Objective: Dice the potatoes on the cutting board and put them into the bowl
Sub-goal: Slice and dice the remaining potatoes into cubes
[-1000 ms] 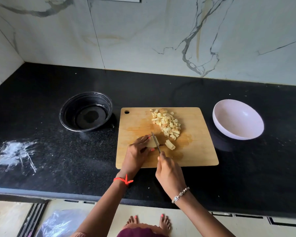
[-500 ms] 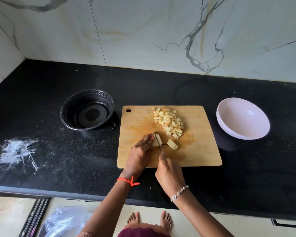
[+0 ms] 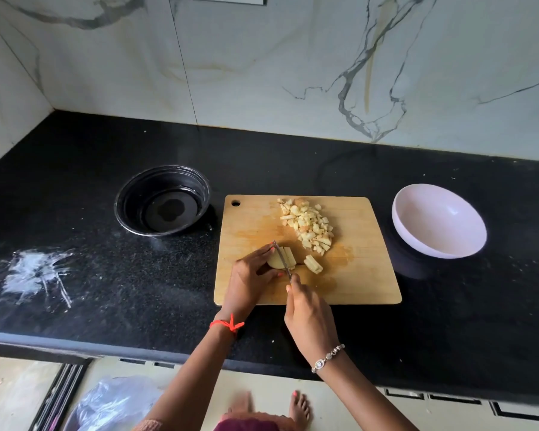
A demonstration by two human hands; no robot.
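A wooden cutting board [image 3: 364, 275] lies on the black counter. Near its front left, my left hand [image 3: 249, 275] grips a peeled potato piece [image 3: 275, 262]. My right hand [image 3: 308, 318] holds a small knife [image 3: 282, 259], whose blade stands in the potato beside several cut slices [image 3: 289, 256]. A short strip of potato [image 3: 313, 264] lies just right of them. A heap of diced potato [image 3: 307, 223] covers the board's far middle. An empty pale pink bowl [image 3: 439, 222] sits to the right of the board.
A black bowl [image 3: 162, 200] holding a little water stands left of the board. White powder is smeared on the counter [image 3: 35, 275] at the far left. The counter's front edge runs just below my wrists, and a marble wall rises behind.
The knife has shifted a little leftward along the potato, leaving more cut slices to its right. My left hand has stayed on the potato. The camera view has shifted slightly.
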